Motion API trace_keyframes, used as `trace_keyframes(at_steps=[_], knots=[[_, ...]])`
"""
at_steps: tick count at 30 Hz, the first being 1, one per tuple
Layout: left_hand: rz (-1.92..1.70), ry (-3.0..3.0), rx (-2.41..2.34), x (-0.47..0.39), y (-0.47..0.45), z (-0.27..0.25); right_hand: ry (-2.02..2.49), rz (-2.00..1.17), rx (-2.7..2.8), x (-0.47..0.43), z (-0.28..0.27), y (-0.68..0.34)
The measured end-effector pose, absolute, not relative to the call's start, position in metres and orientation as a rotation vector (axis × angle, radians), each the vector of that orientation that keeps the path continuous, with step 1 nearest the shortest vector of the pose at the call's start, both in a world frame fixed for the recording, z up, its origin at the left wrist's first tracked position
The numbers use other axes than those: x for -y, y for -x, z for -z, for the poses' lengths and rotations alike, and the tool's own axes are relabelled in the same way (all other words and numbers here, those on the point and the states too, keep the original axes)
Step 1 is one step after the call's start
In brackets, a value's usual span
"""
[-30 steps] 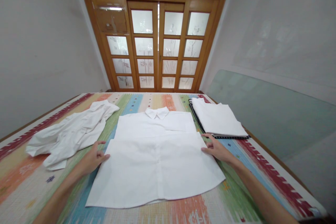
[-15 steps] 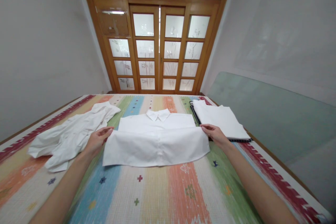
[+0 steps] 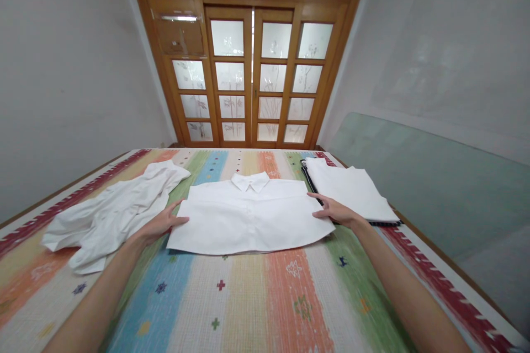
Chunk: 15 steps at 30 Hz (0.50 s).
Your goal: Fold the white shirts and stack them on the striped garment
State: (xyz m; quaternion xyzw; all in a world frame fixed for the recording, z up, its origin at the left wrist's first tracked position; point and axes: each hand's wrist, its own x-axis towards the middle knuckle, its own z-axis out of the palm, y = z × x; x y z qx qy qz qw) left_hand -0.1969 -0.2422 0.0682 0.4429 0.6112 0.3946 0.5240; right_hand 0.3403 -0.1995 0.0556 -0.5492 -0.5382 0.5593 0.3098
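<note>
A white collared shirt [image 3: 248, 223] lies face up in the middle of the bed, its lower part doubled up toward the collar. At its left edge is my left hand [image 3: 163, 223], thumb and fingers apart, the thumb resting on the cloth. My right hand [image 3: 335, 212] touches the right edge in the same way, index finger stretched out and thumb spread from it. Both hands are open. Parts of the shirt's side edges are hidden under my fingers.
A crumpled white garment [image 3: 111, 215] lies to the left. On the right sits a folded white garment [image 3: 350, 190] with dark cloth beneath it. Everything rests on a striped bedspread [image 3: 244, 309]. A pale green headboard [image 3: 434, 176] stands along the right, and wooden glazed doors [image 3: 252, 77] are beyond the bed.
The shirt's raised fold has come down flatter on the upper part. My fingers have gone from pinching its corners to spreading apart at the side edges.
</note>
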Motion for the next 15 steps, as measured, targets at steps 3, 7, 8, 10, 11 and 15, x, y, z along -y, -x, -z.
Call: trace_keyframes(at_steps=[3,7,8,10,11,15], knots=[[-0.961,-1.135,-1.354,0.249,0.202,-0.074,1.312,-1.427,1.409,0.199,-0.054,-0.345],[-1.211,-1.027,-1.354,0.233,0.195,-0.077,1.298,-1.237,1.216,0.179,-0.051,-0.337],[-1.291,-0.974,-1.363,0.226,0.191,-0.078,1.294,-1.198,1.161,0.173,-0.051,-0.333],[-1.441,-0.854,-1.330,0.213,0.183,-0.081,1.284,-1.144,1.081,0.161,-0.051,-0.324],[-1.493,-0.803,-1.280,0.208,0.180,-0.082,1.278,-1.140,1.056,0.156,-0.052,-0.319],[-1.424,-0.795,-1.248,0.193,0.177,-0.080,1.276,-1.197,0.979,0.147,-0.051,-0.304]])
